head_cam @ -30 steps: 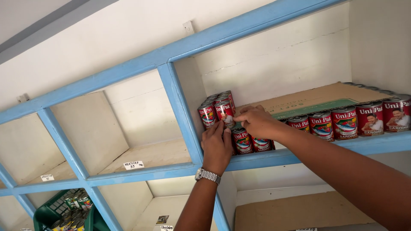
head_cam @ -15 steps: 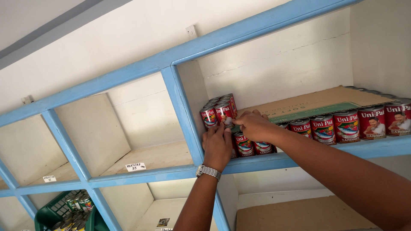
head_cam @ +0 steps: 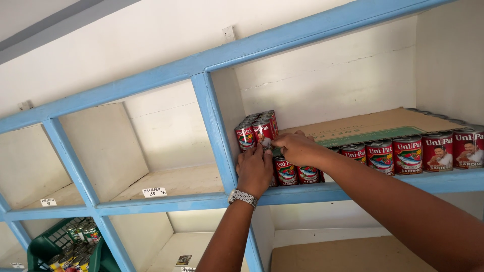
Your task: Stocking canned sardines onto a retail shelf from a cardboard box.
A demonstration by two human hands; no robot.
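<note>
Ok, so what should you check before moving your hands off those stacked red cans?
1. Upper cans stand upright on the lower cans: ok.
2. Left hand steadies the stack from the front: ok.
3. Right hand touches the stack: ok.
4. Stack sits back from the blue shelf edge: cannot tell, the hands hide it.
5. Row of cans to the right stands upright: ok.

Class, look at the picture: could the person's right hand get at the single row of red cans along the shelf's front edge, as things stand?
Probably yes. The right hand rests on stacked red cans in the same compartment, and the row of red cans stands at the open front edge beside that forearm, nothing covering it.
</note>
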